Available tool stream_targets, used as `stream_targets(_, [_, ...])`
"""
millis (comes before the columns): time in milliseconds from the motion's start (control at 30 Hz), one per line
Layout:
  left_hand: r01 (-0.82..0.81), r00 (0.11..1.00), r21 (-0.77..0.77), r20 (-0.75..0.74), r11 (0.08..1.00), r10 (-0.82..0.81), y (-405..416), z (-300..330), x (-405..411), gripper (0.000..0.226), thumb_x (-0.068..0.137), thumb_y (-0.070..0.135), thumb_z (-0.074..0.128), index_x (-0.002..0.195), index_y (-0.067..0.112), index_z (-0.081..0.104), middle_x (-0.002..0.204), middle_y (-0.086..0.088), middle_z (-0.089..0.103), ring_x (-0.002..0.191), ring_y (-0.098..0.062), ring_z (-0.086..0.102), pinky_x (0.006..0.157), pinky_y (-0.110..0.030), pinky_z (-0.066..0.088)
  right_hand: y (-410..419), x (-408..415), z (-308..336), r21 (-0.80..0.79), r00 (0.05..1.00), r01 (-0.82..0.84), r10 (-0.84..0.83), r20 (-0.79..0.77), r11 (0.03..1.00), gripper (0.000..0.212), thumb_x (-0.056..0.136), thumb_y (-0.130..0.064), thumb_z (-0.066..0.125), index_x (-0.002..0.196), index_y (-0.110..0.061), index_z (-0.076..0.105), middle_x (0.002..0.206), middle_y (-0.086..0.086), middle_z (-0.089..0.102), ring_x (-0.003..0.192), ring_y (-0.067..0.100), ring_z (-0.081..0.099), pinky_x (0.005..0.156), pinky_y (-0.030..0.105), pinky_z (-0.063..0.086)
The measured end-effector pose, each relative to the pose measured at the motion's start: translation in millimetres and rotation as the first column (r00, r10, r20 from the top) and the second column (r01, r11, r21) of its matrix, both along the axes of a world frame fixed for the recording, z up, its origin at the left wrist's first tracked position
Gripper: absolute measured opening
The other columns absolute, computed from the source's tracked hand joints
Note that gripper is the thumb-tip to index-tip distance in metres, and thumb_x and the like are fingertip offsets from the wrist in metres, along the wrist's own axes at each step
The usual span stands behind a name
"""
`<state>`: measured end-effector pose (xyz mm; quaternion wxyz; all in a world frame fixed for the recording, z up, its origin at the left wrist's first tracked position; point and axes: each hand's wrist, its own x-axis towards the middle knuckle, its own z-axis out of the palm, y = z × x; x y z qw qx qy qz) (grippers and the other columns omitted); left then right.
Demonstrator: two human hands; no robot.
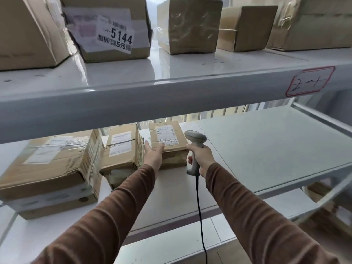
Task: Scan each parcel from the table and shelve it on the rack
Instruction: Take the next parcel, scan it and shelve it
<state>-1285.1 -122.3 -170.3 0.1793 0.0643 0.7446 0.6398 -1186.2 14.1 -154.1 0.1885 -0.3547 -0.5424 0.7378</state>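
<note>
At frame centre, the parcel (167, 143) sits on the rack (266, 149)'s lower shelf. The left hand (153, 156), fingers straight, presses its left side; the right hand (201, 159)'s grip wraps the scanner (195, 147) just beside it.

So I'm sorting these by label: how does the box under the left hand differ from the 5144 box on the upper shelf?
The small box lies flat on the lower shelf, label up, with handwriting; the 5144 box stands tilted on the upper shelf, its printed sticker facing out. The small box looks smaller. The left hand touches it; nothing touches the 5144 box. Both are brown cardboard.
</note>
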Motion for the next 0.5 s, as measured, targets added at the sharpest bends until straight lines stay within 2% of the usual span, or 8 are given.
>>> stream_targets(133, [0.010, 0.971, -0.176, -0.232, 0.984, -0.052, 6, 29, 8, 0.081, 0.101, 0.045, 0.054, 0.164, 0.019, 0.010, 0.170, -0.008, 0.014, 0.157, -0.030, 0.013, 0.127, -0.051, 0.015, 7, 18, 13, 0.051, 0.998, 0.053, -0.052, -0.024, 0.997, 0.011, 0.092, -0.020, 0.073, 0.090, -0.016, 0.063, 0.078, 0.004, 0.057, 0.061, 0.016, 0.053, 0.058, 0.026, 0.052])
stream_targets(267, [0.072, 0.890, -0.127, -0.440, 0.989, -0.121, 32, 54, 33, 0.071, 0.102, 0.032, 0.057, 0.161, 0.014, 0.023, 0.168, -0.009, 0.022, 0.156, -0.026, 0.017, 0.127, -0.047, 0.016, 21, 47, 25, 0.143, 0.992, 0.122, -0.118, -0.039, 0.982, 0.010, 0.092, -0.024, 0.073, 0.094, -0.019, 0.065, 0.082, 0.002, 0.062, 0.065, 0.015, 0.056, 0.065, 0.031, 0.053])
stream_targets(400, [0.240, 0.876, -0.032, -0.424, 0.970, -0.231, 71, 66, 73, 0.066, 0.102, 0.030, 0.057, 0.160, 0.017, 0.028, 0.166, -0.004, 0.029, 0.153, -0.022, 0.026, 0.125, -0.044, 0.024, 41, 91, 35, 0.250, 0.973, 0.232, -0.221, -0.072, 0.940, 0.015, 0.091, -0.022, 0.073, 0.101, -0.014, 0.067, 0.077, 0.003, 0.061, 0.061, 0.015, 0.055, 0.066, 0.035, 0.051])
stream_targets(500, [0.382, 0.860, -0.001, -0.364, 0.924, -0.356, 107, 65, 111, 0.063, 0.103, 0.032, 0.057, 0.159, 0.020, 0.031, 0.165, 0.000, 0.032, 0.150, -0.020, 0.032, 0.122, -0.040, 0.027, 64, 138, 40, 0.330, 0.943, 0.330, -0.325, -0.070, 0.885, 0.014, 0.090, -0.021, 0.073, 0.100, -0.014, 0.067, 0.071, 0.000, 0.060, 0.053, 0.012, 0.053, 0.059, 0.030, 0.049])
